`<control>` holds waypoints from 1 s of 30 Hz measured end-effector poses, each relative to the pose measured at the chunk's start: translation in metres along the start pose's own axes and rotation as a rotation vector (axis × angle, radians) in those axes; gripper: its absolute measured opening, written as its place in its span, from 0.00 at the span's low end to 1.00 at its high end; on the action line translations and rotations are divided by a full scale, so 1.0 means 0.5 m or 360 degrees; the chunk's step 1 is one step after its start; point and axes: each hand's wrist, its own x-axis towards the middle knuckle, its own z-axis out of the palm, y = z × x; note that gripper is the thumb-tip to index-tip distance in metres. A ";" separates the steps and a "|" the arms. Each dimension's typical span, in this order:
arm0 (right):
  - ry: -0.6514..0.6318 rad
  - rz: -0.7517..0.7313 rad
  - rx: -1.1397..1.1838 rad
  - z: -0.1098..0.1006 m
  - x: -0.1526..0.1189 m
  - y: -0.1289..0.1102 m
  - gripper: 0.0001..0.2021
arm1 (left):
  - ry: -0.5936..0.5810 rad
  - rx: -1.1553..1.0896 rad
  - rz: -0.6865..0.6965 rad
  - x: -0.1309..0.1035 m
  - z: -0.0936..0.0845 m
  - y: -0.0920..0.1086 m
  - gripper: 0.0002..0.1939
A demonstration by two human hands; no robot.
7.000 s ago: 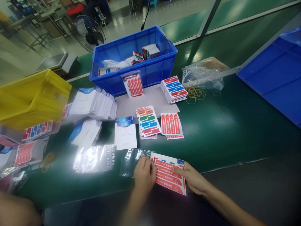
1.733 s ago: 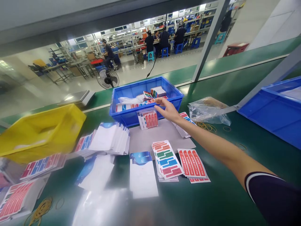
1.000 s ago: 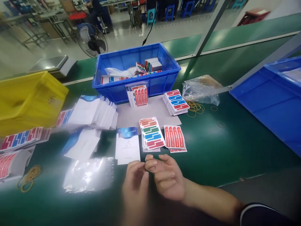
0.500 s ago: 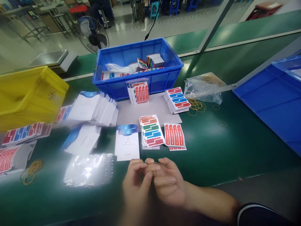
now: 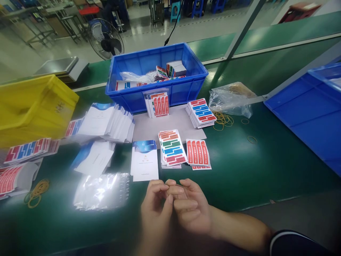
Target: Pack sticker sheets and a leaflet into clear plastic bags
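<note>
My left hand point(image 5: 157, 204) and my right hand point(image 5: 191, 206) meet at the table's front edge, fingertips touching. The left thumb and fingers curl against the right fingers; whether anything small is between them I cannot make out. The right fingers are bent, with no object visible in them. Just beyond my hands lie a stack of white-and-blue leaflets point(image 5: 145, 163), a stack of multicoloured sticker sheets point(image 5: 173, 149) and some red label sheets point(image 5: 197, 153). Clear plastic bags point(image 5: 101, 192) lie flat to the left of my left hand.
A blue bin point(image 5: 157, 85) holds sticker stacks behind a bagged set point(image 5: 160, 105). A yellow bin point(image 5: 34, 110) stands left, another blue bin point(image 5: 309, 113) right. Rubber bands point(image 5: 223, 120) lie beside a sticker stack point(image 5: 201, 113); a leaflet pile point(image 5: 98, 121) is at left.
Both hands hold nearly the same pose. The view has shifted very slightly; the things on the table have not moved.
</note>
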 end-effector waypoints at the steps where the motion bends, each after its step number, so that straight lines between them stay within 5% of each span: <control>1: 0.0040 -0.0009 -0.0019 0.000 -0.001 0.000 0.09 | -0.0002 0.0008 0.0004 0.000 0.000 0.001 0.05; 17: 0.0197 0.0022 -0.0534 -0.016 0.005 -0.005 0.09 | 0.0100 0.0024 -0.0106 -0.010 -0.011 0.003 0.02; 20: 0.0475 -0.0251 -0.1338 -0.007 0.021 -0.014 0.06 | 0.0141 0.0070 -0.0199 -0.012 -0.029 -0.014 0.06; 23: 0.0682 -0.0704 -0.2683 -0.003 0.042 -0.033 0.04 | 0.0319 0.0120 -0.0325 -0.017 -0.051 -0.037 0.10; 27: 0.0416 -0.0703 -0.4411 -0.031 0.068 -0.065 0.28 | 0.0403 0.0169 -0.0320 -0.022 -0.071 -0.048 0.11; 30: 0.0232 -0.0512 -0.4923 -0.068 0.085 -0.083 0.32 | 0.0412 0.0090 -0.0422 -0.023 -0.078 -0.053 0.11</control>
